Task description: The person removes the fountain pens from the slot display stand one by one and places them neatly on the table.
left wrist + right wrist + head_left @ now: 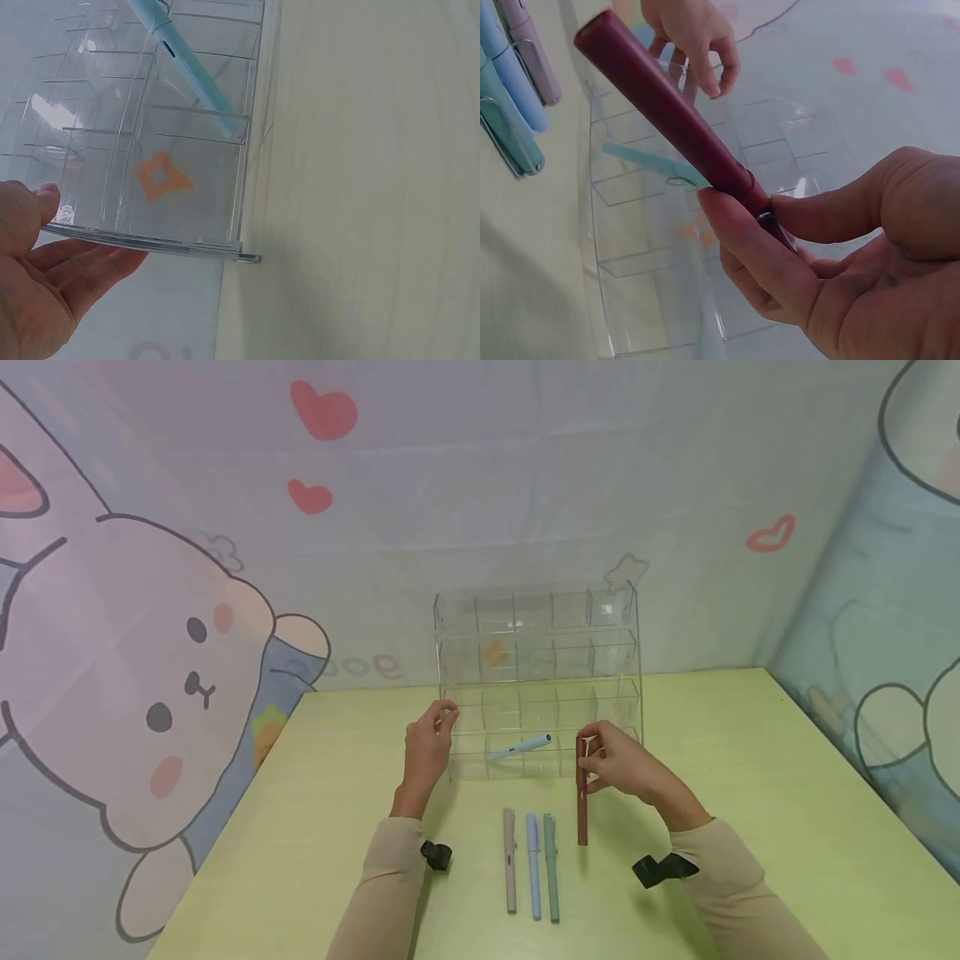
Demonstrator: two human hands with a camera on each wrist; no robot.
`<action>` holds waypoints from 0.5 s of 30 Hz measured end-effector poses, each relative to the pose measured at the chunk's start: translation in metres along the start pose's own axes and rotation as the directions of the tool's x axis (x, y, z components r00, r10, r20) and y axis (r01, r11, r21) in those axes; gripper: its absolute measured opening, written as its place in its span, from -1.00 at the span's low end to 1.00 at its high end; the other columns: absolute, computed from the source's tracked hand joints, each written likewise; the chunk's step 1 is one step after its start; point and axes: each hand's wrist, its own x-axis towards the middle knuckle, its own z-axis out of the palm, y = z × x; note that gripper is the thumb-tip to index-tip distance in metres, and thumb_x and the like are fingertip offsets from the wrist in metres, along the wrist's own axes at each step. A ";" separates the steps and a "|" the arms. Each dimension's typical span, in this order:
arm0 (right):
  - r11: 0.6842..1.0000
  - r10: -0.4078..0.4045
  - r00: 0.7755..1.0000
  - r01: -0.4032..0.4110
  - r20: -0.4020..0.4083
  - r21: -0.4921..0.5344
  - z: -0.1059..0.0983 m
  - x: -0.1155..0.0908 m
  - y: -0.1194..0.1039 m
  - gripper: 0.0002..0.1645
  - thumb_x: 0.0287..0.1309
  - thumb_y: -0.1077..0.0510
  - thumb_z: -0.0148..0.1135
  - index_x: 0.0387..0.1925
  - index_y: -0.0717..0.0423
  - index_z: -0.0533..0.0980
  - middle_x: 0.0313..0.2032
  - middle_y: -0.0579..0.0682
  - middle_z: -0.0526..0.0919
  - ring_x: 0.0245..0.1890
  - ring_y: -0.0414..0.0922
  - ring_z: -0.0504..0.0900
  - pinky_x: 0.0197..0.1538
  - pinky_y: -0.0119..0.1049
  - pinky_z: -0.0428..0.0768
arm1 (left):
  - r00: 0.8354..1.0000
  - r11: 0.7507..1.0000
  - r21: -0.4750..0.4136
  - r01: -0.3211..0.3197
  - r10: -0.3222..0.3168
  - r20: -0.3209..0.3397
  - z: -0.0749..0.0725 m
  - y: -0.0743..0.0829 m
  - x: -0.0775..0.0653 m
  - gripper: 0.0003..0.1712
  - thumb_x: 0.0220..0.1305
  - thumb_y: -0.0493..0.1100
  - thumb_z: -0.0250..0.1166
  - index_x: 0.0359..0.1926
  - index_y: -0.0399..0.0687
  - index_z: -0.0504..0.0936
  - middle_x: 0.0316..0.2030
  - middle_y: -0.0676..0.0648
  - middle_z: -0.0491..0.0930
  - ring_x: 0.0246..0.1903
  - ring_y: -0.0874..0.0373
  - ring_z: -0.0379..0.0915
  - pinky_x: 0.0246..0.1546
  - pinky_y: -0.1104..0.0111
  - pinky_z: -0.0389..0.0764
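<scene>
A clear stepped display rack (pixel 537 682) with rows of compartments stands at the table's far side. My left hand (pixel 427 750) holds its left side panel, thumb inside and fingers outside in the left wrist view. My right hand (pixel 621 767) pinches a dark red pen (pixel 582 817) near one end, its long part pointing down in front of the rack's lower right. In the right wrist view, thumb and fingers grip the red pen (pixel 656 101) near its metal clip. A light blue pen (pixel 196 75) lies slanted in the rack's lowest row.
On the yellow table (pixel 300 852), three pens lie side by side before the rack: a grey-brown one (pixel 510 868), a blue one (pixel 534 868) and a green one (pixel 552 868). A printed cloth (pixel 525 510) hangs behind the rack.
</scene>
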 end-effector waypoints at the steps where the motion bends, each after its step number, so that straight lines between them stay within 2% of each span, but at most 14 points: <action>1: 1.000 0.012 1.000 -0.012 0.011 -0.003 0.001 0.000 0.001 -0.52 0.41 0.45 0.00 0.28 0.47 0.14 -0.03 0.36 0.37 -0.20 0.08 0.63 -0.21 -0.10 0.69 | 1.000 1.000 -0.001 0.000 0.000 -0.001 0.000 0.000 0.000 -0.84 0.50 -0.11 0.19 -0.07 -0.05 0.64 -0.50 -0.11 0.52 -0.74 0.25 0.29 -0.73 0.39 0.26; 8: 0.999 0.043 0.997 -0.041 0.062 -0.025 0.003 0.001 0.003 -0.49 0.39 0.46 0.03 0.30 0.47 0.15 -0.05 0.34 0.40 -0.22 0.04 0.65 -0.22 -0.10 0.69 | 1.000 1.000 -0.003 0.001 -0.001 0.000 0.000 -0.001 0.000 -0.84 0.50 -0.12 0.19 -0.07 -0.05 0.64 -0.53 -0.11 0.50 -0.75 0.27 0.24 -0.73 0.38 0.25; 11: 0.999 0.048 0.996 -0.046 0.069 -0.029 0.003 0.001 0.004 -0.47 0.38 0.47 0.04 0.31 0.42 0.17 -0.09 0.32 0.41 -0.24 0.04 0.65 -0.22 -0.10 0.69 | 1.000 1.000 -0.004 -0.001 0.001 0.002 0.000 -0.001 0.000 -0.84 0.50 -0.12 0.18 -0.06 -0.05 0.64 -0.50 -0.16 0.54 -0.73 0.25 0.31 -0.73 0.38 0.26; 13: 0.998 0.054 0.995 -0.051 0.079 -0.032 0.004 0.001 0.004 -0.48 0.38 0.48 0.04 0.31 0.41 0.18 -0.11 0.32 0.42 -0.25 0.05 0.65 -0.22 -0.09 0.69 | 1.000 1.000 -0.004 0.003 -0.003 0.006 0.000 -0.001 0.000 -0.83 0.50 -0.11 0.18 -0.06 -0.07 0.64 -0.47 -0.19 0.56 -0.75 0.15 0.34 -0.72 0.38 0.27; 15: 0.997 0.075 0.993 -0.073 0.086 -0.031 0.005 0.001 0.005 -0.49 0.36 0.48 0.05 0.28 0.42 0.20 -0.11 0.31 0.43 -0.26 0.04 0.64 -0.22 -0.09 0.69 | 1.000 1.000 0.003 0.008 -0.008 0.008 0.000 0.000 0.000 -0.82 0.50 -0.11 0.18 -0.06 -0.07 0.64 -0.42 -0.21 0.60 -0.64 0.06 0.55 -0.70 0.37 0.32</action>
